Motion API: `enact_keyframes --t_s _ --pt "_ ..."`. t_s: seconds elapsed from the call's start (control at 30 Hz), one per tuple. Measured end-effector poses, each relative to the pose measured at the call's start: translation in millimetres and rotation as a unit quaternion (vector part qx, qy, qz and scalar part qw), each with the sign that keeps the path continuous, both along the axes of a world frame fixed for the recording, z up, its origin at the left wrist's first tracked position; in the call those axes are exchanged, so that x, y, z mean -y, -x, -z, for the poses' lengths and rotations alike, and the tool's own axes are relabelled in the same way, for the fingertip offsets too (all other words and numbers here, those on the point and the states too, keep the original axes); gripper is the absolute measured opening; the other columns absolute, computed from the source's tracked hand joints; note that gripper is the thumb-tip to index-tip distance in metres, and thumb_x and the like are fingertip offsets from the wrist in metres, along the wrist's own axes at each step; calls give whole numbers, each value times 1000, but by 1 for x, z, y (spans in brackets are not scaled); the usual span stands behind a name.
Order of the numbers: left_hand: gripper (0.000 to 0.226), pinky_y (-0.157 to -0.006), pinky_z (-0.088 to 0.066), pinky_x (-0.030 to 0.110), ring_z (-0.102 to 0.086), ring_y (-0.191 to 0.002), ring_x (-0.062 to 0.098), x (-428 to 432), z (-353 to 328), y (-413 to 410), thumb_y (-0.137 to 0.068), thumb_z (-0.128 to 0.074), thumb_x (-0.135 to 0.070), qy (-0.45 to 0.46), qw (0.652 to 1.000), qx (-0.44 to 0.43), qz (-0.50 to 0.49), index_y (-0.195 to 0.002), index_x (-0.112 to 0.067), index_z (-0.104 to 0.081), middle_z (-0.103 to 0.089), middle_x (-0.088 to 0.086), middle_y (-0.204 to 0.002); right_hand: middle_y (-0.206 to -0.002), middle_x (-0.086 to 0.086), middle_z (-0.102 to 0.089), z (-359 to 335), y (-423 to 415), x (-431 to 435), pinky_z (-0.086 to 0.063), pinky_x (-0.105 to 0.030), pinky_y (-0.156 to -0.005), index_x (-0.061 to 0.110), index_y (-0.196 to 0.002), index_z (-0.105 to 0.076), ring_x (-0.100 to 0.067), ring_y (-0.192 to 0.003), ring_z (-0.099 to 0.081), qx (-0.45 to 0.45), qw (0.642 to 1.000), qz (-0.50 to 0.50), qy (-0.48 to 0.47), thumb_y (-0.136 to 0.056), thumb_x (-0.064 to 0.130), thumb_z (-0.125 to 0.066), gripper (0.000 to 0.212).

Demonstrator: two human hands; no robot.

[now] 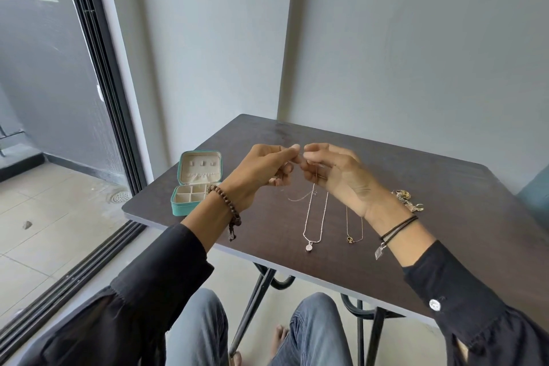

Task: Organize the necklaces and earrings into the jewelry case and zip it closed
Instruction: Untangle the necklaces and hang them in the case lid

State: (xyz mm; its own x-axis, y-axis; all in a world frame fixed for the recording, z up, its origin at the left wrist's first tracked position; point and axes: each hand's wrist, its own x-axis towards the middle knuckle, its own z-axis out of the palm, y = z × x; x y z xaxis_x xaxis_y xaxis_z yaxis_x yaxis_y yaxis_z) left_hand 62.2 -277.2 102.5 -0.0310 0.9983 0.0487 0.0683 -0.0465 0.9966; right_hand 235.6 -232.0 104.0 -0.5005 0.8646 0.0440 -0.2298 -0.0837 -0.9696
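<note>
Necklace in hand: a thin chain (314,193) held in the air above the middle of the bench (430,193). It hangs from both hands, with a tiny pendant dangling low and a loose length trailing to the left.
Left hand (261,172): raised, fingers (282,154) curled, thumb and forefinger pinching the thin chain.
Right hand (338,178): raised with the palm toward the camera, its fingertips meeting those of the left hand and pinching the same thin chain. The other fingers curl loosely.
Jewelry case (194,187): teal, unzipped and open, on the bench near its left corner, just left of the left wrist. The lid stands upright with a pale lining, and the base is split into small square compartments.
Silver necklace (309,246): laid out long on the bench below the hands, with its round pendant toward the near edge.
Gold necklace (349,239): just right of the silver necklace, its upper part hidden behind the right wrist, with a small ring-shaped pendant at the near end.
Heap of jewelry (407,200): a small tangle of metal pieces on the bench behind the right wrist, too small to tell apart.
Wrists: a brown beaded bracelet (230,208) on the left and black cord bands (398,227) on the right, both above dark sleeves.
Surroundings: the dark wooden bench stands against a grey wall, with a sliding glass door (44,83) to the left. Knees in jeans and bare feet show under the bench.
</note>
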Motion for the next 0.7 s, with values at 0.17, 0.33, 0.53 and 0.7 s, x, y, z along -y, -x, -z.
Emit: enact_keyframes --t_s 0.17,0.33,0.53,0.7 --pt "31 -63 -47 23 -52 -55 12 2 -4 1 -103 -58 -36 -14 1000 -6 12 -95 -9 -72 -67 0 -76 -102 -7 -73 2 4 3 -52 -26 -77 13 -107 -65 -20 -98 -69 49 997 -29 -44 -88 7 -69 21" --pt "33 -57 -48 18 -54 -52 9 2 -2 2 -103 -58 -34 -27 999 -18 -1 -107 -2 -69 -64 5 -83 -109 -11 -75 2 2 4 -48 -28 -80 11 -117 -66 -20 -104 -69 70 996 -17 -54 -93 6 -63 25" --pt "25 -59 -49 17 -56 -55 7 3 -2 0 -98 -66 -24 -54 998 -20 -1 -113 -4 -67 -69 2 -83 -112 -13 -75 2 -2 4 -47 -32 -88 9 -121 -67 -21 -106 -69 96 994 -18 -48 -96 14 -60 27" --pt "25 -59 -46 18 -51 -57 9 1 1 -2 -99 -65 -19 -52 998 -6 20 -117 -2 -67 -69 -9 -78 -112 -11 -73 3 -3 3 -48 -30 -86 8 -123 -66 -21 -106 -68 76 996 -37 -26 -89 14 -61 35"
